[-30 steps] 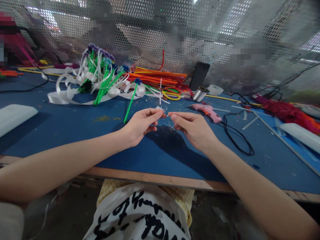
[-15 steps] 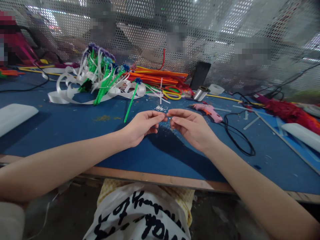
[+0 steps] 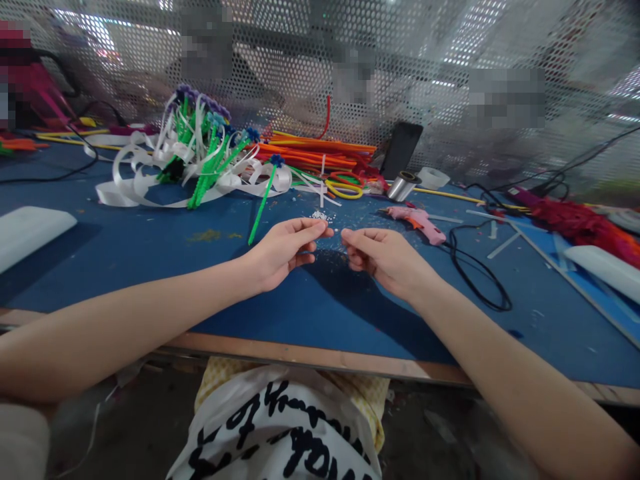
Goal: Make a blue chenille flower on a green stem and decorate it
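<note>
My left hand [image 3: 285, 250] and my right hand [image 3: 383, 257] hover close together over the blue table [image 3: 150, 260], fingertips nearly meeting. Each hand is pinched shut; whatever sits between the fingertips is too small to make out. Just beyond the fingertips lies a small heap of white beads [image 3: 320, 215]. A single green stem with a blue tip [image 3: 263, 200] lies left of my left hand.
A bundle of green stems with white ribbon [image 3: 195, 163] sits at the back left, orange and red pipe cleaners [image 3: 315, 157] behind it. A pink glue gun [image 3: 417, 223] with a black cord [image 3: 477, 277], a wire spool [image 3: 400, 187], a phone [image 3: 400, 150] and a mesh screen [image 3: 320, 73] lie beyond.
My right hand has drawn back slightly to the right and lower, widening the gap between the fingertips. My left hand has stayed almost still.
</note>
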